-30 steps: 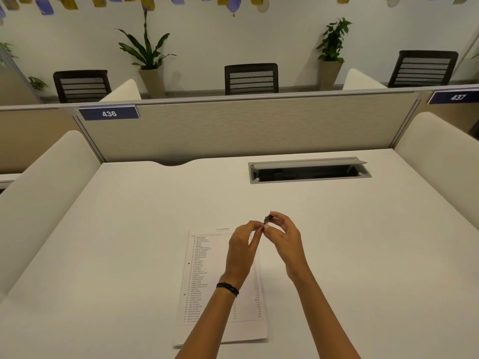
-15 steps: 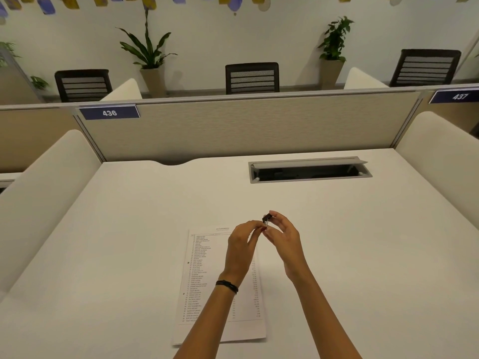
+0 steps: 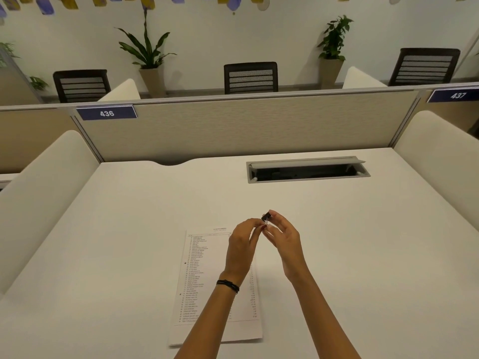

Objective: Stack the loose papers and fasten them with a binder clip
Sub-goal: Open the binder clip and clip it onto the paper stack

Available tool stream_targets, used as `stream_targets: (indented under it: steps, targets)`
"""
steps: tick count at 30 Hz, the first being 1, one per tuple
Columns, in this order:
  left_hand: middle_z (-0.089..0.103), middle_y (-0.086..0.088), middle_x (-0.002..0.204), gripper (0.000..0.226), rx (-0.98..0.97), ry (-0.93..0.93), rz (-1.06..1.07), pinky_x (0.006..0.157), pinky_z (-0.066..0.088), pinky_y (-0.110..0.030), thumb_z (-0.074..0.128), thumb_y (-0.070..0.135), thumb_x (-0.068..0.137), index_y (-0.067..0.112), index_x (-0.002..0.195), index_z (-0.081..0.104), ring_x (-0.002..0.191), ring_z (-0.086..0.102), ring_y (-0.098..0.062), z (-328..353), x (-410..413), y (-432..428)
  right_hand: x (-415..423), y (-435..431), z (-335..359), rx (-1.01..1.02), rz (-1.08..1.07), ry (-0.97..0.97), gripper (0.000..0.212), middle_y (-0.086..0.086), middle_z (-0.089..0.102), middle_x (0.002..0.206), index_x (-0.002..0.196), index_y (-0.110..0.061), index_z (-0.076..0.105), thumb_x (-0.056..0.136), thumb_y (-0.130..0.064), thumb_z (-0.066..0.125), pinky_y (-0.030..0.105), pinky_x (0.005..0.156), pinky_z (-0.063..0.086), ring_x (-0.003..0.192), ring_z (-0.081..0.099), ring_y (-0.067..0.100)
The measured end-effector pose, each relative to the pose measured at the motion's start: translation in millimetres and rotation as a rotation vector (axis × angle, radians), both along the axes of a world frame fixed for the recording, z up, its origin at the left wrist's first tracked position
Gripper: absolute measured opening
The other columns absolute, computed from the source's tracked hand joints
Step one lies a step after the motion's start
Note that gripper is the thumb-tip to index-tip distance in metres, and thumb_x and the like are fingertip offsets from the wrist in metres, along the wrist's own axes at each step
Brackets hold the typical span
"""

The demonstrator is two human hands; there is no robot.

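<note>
A stack of printed papers (image 3: 204, 281) lies flat on the white desk (image 3: 129, 255), its long side running away from me. Above the stack's far right corner I hold a small black binder clip (image 3: 266, 217) in the air. My right hand (image 3: 283, 239) pinches the clip's body between thumb and forefinger. My left hand (image 3: 242, 244), with a dark bracelet at the wrist, has its fingertips on the clip's wire handle. My left forearm hides part of the papers' right side.
An open grey cable tray (image 3: 307, 172) is set into the desk behind my hands. A beige partition (image 3: 259, 125) with the label 436 closes the desk's far edge. Padded dividers (image 3: 44, 193) stand on both sides. Chairs and plants stand beyond.
Both hands stay together on the clip, with only a slight drift. The papers have not moved.
</note>
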State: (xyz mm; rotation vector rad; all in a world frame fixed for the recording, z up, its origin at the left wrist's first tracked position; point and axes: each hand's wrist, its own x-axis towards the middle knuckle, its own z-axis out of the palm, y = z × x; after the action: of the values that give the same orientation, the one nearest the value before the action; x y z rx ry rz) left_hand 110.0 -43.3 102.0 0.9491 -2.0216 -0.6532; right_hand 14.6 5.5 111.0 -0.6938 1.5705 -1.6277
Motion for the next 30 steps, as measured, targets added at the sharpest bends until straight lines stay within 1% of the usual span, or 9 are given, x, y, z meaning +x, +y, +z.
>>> stream_targets:
  steps: [5, 12, 16, 18, 22, 24, 26, 27, 30]
  targets:
    - [0.071, -0.011, 0.101, 0.02, -0.012, -0.002, -0.001, 0.093, 0.037, -0.013, 0.058, 0.01, 0.086, 0.006, 0.105, 0.065, 0.094, 0.065, -0.021, -2, -2, 0, -3, 0, 1, 0.001, -0.001, 0.005, 0.036, -0.003, 0.06, 0.121, 0.124, -0.021, 0.054, 0.088, -0.015, 0.058, 0.025, 0.087, 0.05, 0.11, 0.057, 0.014]
    - [0.072, -0.011, 0.095, 0.02, -0.089, -0.032, -0.025, 0.093, 0.032, -0.006, 0.06, 0.01, 0.082, 0.007, 0.101, 0.066, 0.092, 0.059, -0.013, -5, -2, -1, -5, -2, 5, 0.049, 0.003, 0.17, 0.039, -0.004, 0.057, 0.122, 0.128, -0.015, 0.051, 0.09, -0.008, 0.052, 0.036, 0.097, 0.048, 0.11, 0.055, 0.012]
    - [0.069, -0.012, 0.093, 0.017, -0.111, -0.009, -0.028, 0.094, 0.031, -0.004, 0.06, 0.007, 0.081, 0.01, 0.098, 0.062, 0.096, 0.051, -0.012, -7, -4, 0, -3, -2, 1, 0.068, -0.008, 0.266, 0.038, 0.003, 0.06, 0.125, 0.127, -0.013, 0.053, 0.09, -0.006, 0.052, 0.032, 0.095, 0.048, 0.105, 0.058, 0.01]
    - [0.066, -0.013, 0.097, 0.017, -0.133, 0.002, -0.007, 0.095, 0.028, -0.001, 0.06, 0.008, 0.082, 0.012, 0.098, 0.059, 0.099, 0.048, -0.012, -8, -6, 0, -1, -2, 1, 0.072, 0.005, 0.281, 0.036, 0.004, 0.064, 0.118, 0.126, -0.012, 0.055, 0.09, -0.007, 0.053, 0.028, 0.09, 0.05, 0.102, 0.062, 0.014]
    - [0.065, -0.014, 0.108, 0.017, -0.12, 0.024, 0.045, 0.1, 0.026, -0.003, 0.054, 0.014, 0.087, 0.008, 0.101, 0.061, 0.109, 0.047, -0.014, -9, -6, -3, 3, 0, 1, 0.039, 0.0, 0.241, 0.032, 0.001, 0.067, 0.097, 0.121, -0.01, 0.059, 0.09, -0.003, 0.052, 0.011, 0.074, 0.053, 0.082, 0.067, 0.008]
    - [0.065, -0.011, 0.112, 0.023, -0.077, 0.052, 0.045, 0.1, 0.03, -0.007, 0.049, 0.023, 0.092, 0.008, 0.104, 0.061, 0.108, 0.055, -0.012, -6, -6, -3, 2, 0, 0, 0.034, 0.0, 0.224, 0.032, 0.003, 0.069, 0.094, 0.12, -0.009, 0.06, 0.09, -0.002, 0.052, 0.013, 0.074, 0.054, 0.081, 0.069, 0.008]
    - [0.066, -0.006, 0.109, 0.027, 0.007, 0.106, 0.049, 0.094, 0.039, -0.007, 0.045, 0.026, 0.093, 0.01, 0.107, 0.06, 0.1, 0.059, -0.005, -2, -6, -2, 1, 1, -2, 0.032, 0.001, 0.199, 0.031, 0.008, 0.07, 0.094, 0.119, -0.007, 0.06, 0.089, -0.001, 0.052, 0.019, 0.077, 0.056, 0.083, 0.071, 0.011]
    - [0.066, -0.002, 0.104, 0.021, 0.055, 0.136, 0.057, 0.089, 0.043, -0.005, 0.046, 0.021, 0.093, 0.011, 0.106, 0.06, 0.095, 0.059, 0.0, -1, -6, -2, 1, 1, -2, 0.03, 0.005, 0.19, 0.031, 0.009, 0.07, 0.094, 0.118, -0.007, 0.06, 0.089, -0.001, 0.052, 0.021, 0.078, 0.056, 0.083, 0.071, 0.012]
    - [0.062, 0.013, 0.088, 0.01, 0.162, 0.208, 0.08, 0.075, 0.043, -0.001, 0.051, 0.011, 0.092, 0.018, 0.096, 0.057, 0.086, 0.058, 0.011, 4, -7, -3, 2, 3, -2, 0.02, 0.017, 0.174, 0.031, 0.008, 0.07, 0.095, 0.117, -0.007, 0.061, 0.089, 0.002, 0.051, 0.019, 0.075, 0.056, 0.082, 0.071, 0.011]
